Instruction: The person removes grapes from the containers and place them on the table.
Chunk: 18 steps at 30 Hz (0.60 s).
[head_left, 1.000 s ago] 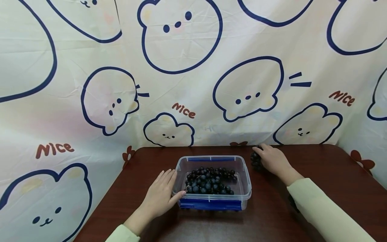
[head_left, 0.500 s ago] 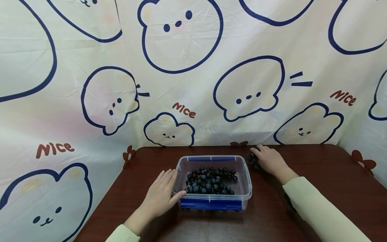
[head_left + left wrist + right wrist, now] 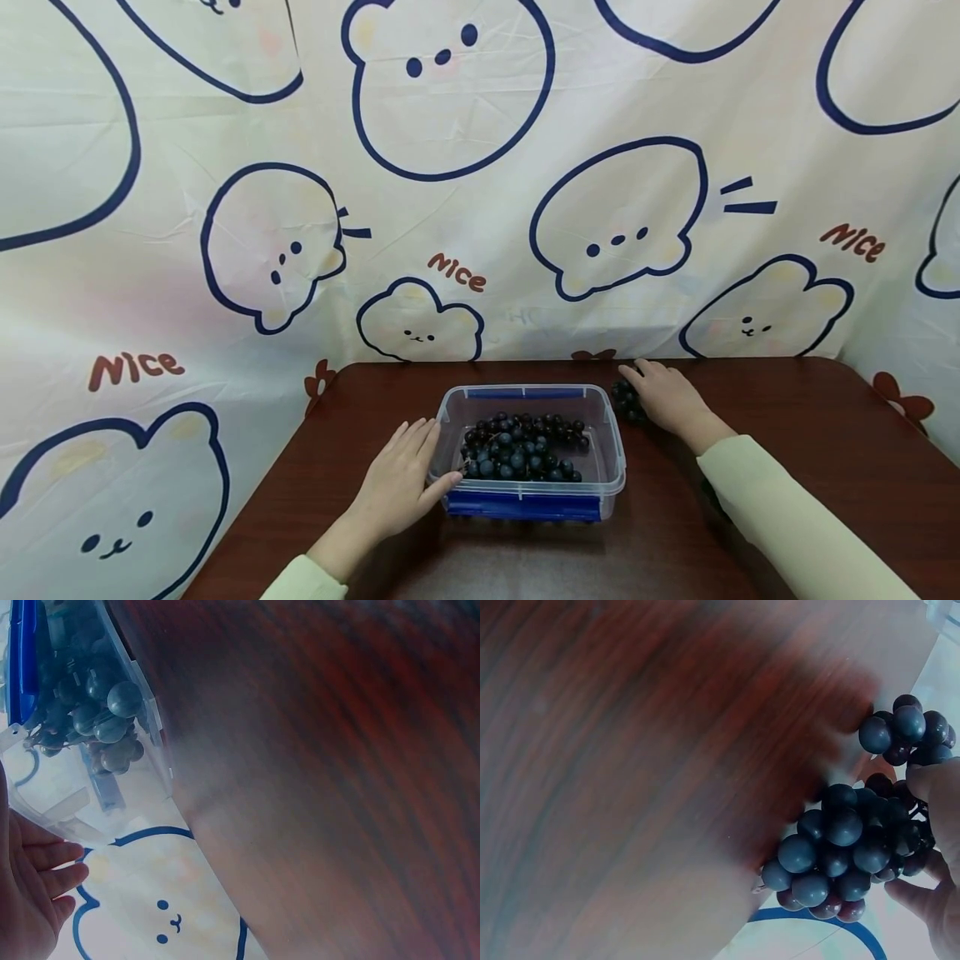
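My left hand [image 3: 401, 483] rests with straight fingers against the left side of a clear plastic food container [image 3: 611, 462] with blue clips. Dark grapes [image 3: 517, 450] lie in bunches inside it; the left wrist view shows them through the wall. To the right of the container, near the table's back edge, my right hand [image 3: 670, 402] grips a bunch of dark grapes [image 3: 627, 402]. In the right wrist view, thumb and fingers [image 3: 915, 896] close round the bunch's stem side, with grapes [image 3: 832, 859] hanging below the grip and a smaller cluster [image 3: 909, 729] above.
The dark red-brown wooden table [image 3: 555, 562] carries the container near its middle. A white curtain with blue cartoon outlines [image 3: 450, 100] hangs behind the table and along its sides. Something dark [image 3: 714, 498] shows partly under the right sleeve.
My right hand has shifted slightly left with the bunch of grapes, nearer the container's right side. The left hand and the container have not moved.
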Each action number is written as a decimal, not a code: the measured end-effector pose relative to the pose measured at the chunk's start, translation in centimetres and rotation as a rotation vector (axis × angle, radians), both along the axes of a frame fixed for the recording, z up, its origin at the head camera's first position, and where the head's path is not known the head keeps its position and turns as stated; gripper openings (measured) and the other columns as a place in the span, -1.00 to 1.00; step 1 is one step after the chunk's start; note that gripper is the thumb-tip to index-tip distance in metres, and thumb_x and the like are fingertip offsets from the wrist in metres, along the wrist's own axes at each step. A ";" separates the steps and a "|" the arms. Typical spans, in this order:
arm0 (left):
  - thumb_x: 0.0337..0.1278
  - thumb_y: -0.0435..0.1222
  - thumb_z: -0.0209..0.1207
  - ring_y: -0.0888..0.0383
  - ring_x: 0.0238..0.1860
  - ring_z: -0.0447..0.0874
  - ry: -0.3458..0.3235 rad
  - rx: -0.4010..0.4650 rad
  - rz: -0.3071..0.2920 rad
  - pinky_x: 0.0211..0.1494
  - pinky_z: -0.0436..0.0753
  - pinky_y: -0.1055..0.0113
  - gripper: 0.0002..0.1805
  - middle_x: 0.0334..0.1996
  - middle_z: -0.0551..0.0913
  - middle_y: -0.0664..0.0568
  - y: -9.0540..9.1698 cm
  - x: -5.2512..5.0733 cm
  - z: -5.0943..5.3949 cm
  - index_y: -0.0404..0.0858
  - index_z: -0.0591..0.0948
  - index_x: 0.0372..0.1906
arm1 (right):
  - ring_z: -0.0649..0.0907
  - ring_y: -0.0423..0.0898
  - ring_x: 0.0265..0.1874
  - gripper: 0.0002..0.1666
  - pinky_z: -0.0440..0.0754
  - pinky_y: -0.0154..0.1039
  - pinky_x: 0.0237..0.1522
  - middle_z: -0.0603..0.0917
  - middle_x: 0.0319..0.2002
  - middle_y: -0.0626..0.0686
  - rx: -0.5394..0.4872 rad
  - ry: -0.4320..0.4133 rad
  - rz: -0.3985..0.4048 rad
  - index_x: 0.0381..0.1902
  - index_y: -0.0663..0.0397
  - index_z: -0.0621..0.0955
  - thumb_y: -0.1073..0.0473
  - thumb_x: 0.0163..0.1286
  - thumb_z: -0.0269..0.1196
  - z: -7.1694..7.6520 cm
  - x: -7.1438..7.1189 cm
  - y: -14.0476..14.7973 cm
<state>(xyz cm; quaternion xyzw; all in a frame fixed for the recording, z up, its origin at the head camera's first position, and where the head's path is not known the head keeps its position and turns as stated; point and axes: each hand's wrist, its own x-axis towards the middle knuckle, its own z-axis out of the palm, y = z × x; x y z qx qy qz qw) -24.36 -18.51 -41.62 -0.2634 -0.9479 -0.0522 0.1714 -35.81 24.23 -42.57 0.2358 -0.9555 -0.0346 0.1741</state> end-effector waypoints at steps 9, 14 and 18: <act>0.32 0.21 -0.02 -0.11 0.39 0.26 -0.007 0.006 -0.002 0.45 0.11 0.01 -0.16 0.33 0.38 -0.22 0.0 0.1 0.0 -0.44 0.39 0.34 | 0.48 0.32 0.14 -0.41 0.51 0.22 0.03 0.46 0.16 0.41 -0.032 -0.032 0.010 0.26 0.26 0.47 0.39 0.26 0.29 -0.1 0.1 0.1; 0.32 0.21 -0.02 -0.11 0.38 0.26 -0.003 0.006 -0.003 0.45 0.11 0.01 -0.16 0.33 0.39 -0.22 0.0 0.1 0.0 -0.44 0.39 0.34 | 0.50 0.31 0.10 -0.35 0.53 0.20 0.00 0.47 0.14 0.40 -0.044 -0.017 0.027 0.28 0.25 0.45 0.39 0.21 0.33 -0.2 0.0 0.4; 0.32 0.21 -0.02 -0.11 0.38 0.27 -0.004 0.008 -0.001 0.45 0.11 0.01 -0.16 0.33 0.39 -0.22 0.0 0.1 -0.1 -0.44 0.39 0.34 | 0.52 0.31 0.07 -0.31 0.54 0.19 -0.03 0.47 0.13 0.39 -0.049 0.002 0.030 0.30 0.24 0.43 0.36 0.20 0.36 -0.3 0.0 0.5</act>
